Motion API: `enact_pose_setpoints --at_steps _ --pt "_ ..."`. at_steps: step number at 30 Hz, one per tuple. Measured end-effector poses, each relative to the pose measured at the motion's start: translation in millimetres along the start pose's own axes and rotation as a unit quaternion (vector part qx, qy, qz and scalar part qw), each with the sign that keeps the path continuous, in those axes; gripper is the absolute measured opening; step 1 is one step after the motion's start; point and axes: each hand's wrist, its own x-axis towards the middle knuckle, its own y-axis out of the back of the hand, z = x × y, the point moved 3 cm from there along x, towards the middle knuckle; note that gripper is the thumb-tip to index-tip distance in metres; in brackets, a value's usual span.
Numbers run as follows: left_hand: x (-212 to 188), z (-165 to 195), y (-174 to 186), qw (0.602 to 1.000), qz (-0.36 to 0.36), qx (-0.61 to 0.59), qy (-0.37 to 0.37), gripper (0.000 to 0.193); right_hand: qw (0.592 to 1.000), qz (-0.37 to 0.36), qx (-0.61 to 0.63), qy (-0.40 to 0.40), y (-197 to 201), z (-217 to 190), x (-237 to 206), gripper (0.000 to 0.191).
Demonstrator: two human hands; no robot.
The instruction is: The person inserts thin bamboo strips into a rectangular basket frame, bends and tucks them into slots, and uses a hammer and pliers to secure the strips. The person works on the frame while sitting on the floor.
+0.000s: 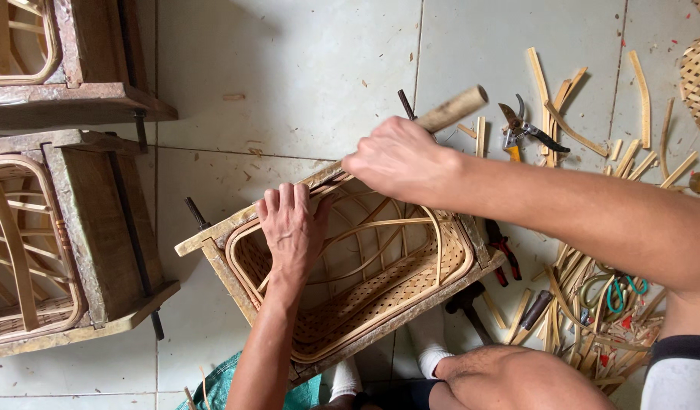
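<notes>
Two hands work mid-frame: left hand [291,225] lies flat, fingers apart, on the basket [380,292] rim; right hand [399,158] is clamped on a wooden handle [456,108].

Hands [293,224] on framed woven basket [365,281]
</notes>
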Motion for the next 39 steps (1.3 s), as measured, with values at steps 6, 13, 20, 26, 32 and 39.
enact_pose_setpoints --at_steps 6,13,20,26,32,39 --pt "11 -10 26 0.999 -0.024 -0.029 -0.024 0.055 0.956 -0.251 0.142 -0.050 45 33 68 0.018" --pt "44 -40 35 0.968 -0.248 0.021 -0.032 0.093 0.868 -0.404 0.266 -0.109 34 72 121 0.027" --pt "22 -45 17 0.982 -0.172 0.067 -0.045 0.066 0.937 -0.226 0.267 -0.025 18 66 66 0.028" --pt "9 -53 -1 0.975 -0.178 0.131 -0.025 0.020 0.983 0.160 0.089 -0.033 33 55 -99 0.014" --pt "8 -32 24 0.971 -0.222 0.088 0.014 0.069 0.950 0.139 0.200 -0.198 -45 24 -223 0.030" --pt "-27 21 66 0.986 0.024 0.030 -0.160 0.089 0.924 0.182 0.321 -0.099 -145 -98 -296 0.058"
